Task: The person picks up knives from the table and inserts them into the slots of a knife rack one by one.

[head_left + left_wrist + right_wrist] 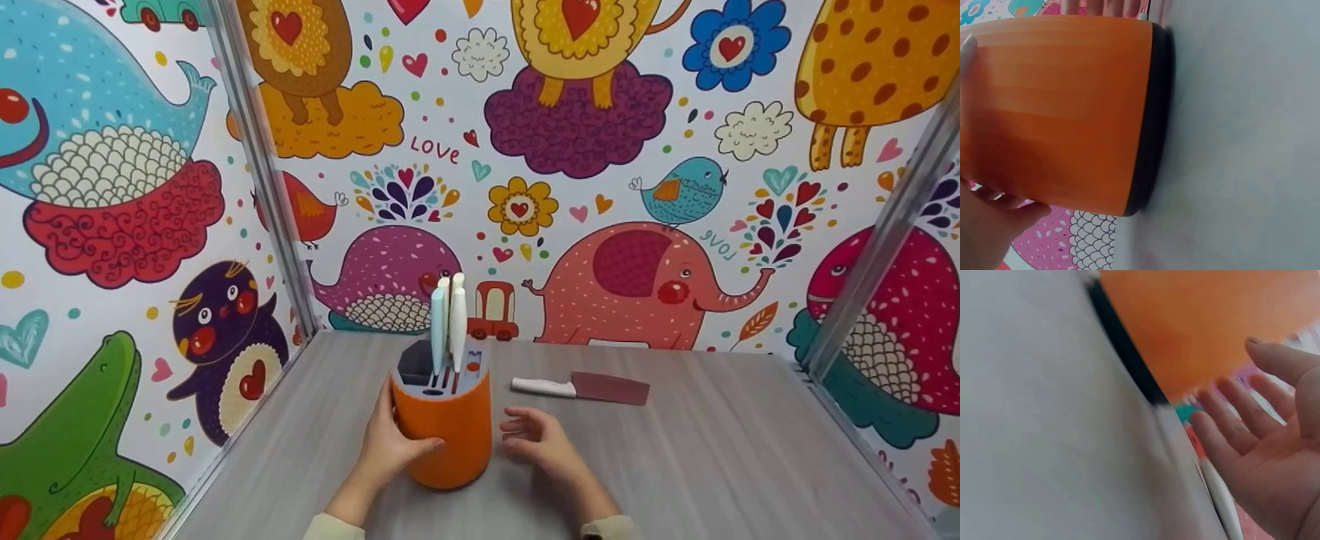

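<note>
An orange knife block (442,439) with a grey slotted top and a black base (1148,129) stands upright on the table. Several knives with white and pale blue handles (458,330) stick up from its slots. My left hand (384,446) grips the block from the left, thumb across the front and fingers round the far side. To the right of the block, my right hand (546,444) is held with its fingers spread and relaxed, holding nothing; in the right wrist view its palm faces the block. Beyond that hand lies a cleaver (611,388), white handle to the left, reddish-brown blade to the right.
The grey wood-grain table (720,465) is walled in by panels printed with cartoon animals. Metal corner posts (262,165) rise at the back left and back right. Pale sleeve cuffs (335,527) show at the lower edge.
</note>
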A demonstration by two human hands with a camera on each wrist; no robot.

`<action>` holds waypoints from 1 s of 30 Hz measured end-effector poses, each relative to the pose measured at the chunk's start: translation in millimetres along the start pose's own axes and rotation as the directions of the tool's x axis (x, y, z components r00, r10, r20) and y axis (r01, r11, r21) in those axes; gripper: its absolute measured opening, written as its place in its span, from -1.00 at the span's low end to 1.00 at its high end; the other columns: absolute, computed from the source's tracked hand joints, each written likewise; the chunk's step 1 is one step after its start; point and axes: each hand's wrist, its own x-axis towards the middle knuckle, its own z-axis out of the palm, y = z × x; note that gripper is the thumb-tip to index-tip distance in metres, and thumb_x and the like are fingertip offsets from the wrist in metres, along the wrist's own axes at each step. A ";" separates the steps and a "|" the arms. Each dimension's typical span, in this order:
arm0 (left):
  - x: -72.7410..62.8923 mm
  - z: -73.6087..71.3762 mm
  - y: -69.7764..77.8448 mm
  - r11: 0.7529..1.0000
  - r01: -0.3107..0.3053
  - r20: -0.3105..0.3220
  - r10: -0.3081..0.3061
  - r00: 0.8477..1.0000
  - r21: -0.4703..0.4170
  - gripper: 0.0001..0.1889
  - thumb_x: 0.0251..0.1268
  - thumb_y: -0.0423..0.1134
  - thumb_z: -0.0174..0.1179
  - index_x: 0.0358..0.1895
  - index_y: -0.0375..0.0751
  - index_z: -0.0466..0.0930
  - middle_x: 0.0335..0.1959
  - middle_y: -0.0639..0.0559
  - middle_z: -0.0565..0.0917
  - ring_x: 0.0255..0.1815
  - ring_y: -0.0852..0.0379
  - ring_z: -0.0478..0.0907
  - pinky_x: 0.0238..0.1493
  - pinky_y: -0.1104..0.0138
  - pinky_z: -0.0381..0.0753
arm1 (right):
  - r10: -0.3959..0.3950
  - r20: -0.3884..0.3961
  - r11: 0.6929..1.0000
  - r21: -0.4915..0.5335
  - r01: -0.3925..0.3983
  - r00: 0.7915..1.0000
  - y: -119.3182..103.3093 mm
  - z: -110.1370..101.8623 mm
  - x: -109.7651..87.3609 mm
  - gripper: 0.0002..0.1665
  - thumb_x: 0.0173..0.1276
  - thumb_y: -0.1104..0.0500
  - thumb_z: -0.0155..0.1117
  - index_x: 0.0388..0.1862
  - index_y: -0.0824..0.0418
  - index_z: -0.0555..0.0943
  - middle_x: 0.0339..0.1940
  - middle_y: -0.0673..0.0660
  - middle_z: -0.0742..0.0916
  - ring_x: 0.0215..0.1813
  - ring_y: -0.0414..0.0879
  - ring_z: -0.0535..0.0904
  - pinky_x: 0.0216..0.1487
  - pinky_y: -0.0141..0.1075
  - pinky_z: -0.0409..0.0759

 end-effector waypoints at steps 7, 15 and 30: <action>-2.9 -0.7 -2.6 0.998 0.062 -0.004 -0.062 0.998 -0.003 0.41 -0.11 0.07 0.74 0.74 -0.06 -0.12 0.69 -0.14 0.24 0.59 -0.18 0.34 0.63 -0.19 0.29 | -0.050 -0.209 0.994 -0.106 0.028 0.977 14.8 -33.3 -4.0 -0.43 0.43 0.41 0.35 0.36 0.59 0.48 0.19 0.53 0.72 0.13 0.15 0.76 -0.05 -0.32 0.75; -0.1 5.1 -5.7 0.995 0.093 -0.009 -0.094 0.996 -0.042 0.40 -0.12 0.09 0.74 0.73 -0.07 -0.08 0.68 -0.13 0.26 0.58 -0.18 0.35 0.64 -0.20 0.28 | -0.072 -0.337 0.949 -0.314 -0.040 0.939 17.5 -41.3 7.6 -0.43 0.35 0.45 0.40 0.35 0.45 0.57 0.33 0.46 0.67 0.38 0.34 0.63 0.34 0.07 0.68; 0.4 5.5 -7.7 0.994 0.100 -0.020 -0.101 0.995 -0.046 0.35 -0.10 0.09 0.74 0.71 -0.12 -0.01 0.66 -0.17 0.30 0.56 -0.19 0.36 0.65 -0.19 0.28 | -0.031 -0.269 0.728 -0.666 -0.163 0.963 20.3 -52.4 29.6 0.01 0.25 0.26 0.57 0.61 0.43 0.29 0.66 0.51 0.30 0.73 0.46 0.06 0.66 0.34 0.17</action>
